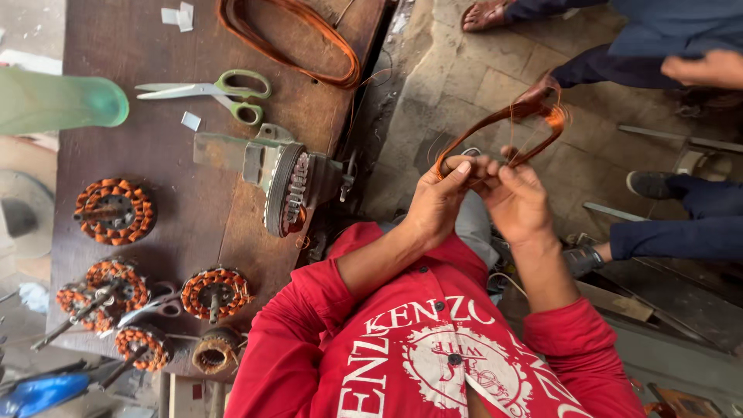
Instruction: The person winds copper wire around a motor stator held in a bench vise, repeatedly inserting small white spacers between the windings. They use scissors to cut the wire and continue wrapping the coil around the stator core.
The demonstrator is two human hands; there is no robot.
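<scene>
Both my hands are raised over the stone floor, just right of the workbench. My left hand (436, 203) and my right hand (517, 203) pinch the near end of a long loop of copper wire coil (534, 118). The loop stretches away from me up to the right, with loose thin strands fraying off its far end. My thumbs and fingertips meet on the coil's end, and my red sleeves frame the bottom of the view.
A dark wooden bench (155, 155) on the left carries green-handled scissors (224, 91), a metal winding fixture (286, 186), several copper-wound stators (116, 210), and another copper coil (294, 39). Other people's legs in dark blue trousers (673, 236) and feet (484, 14) are on the right.
</scene>
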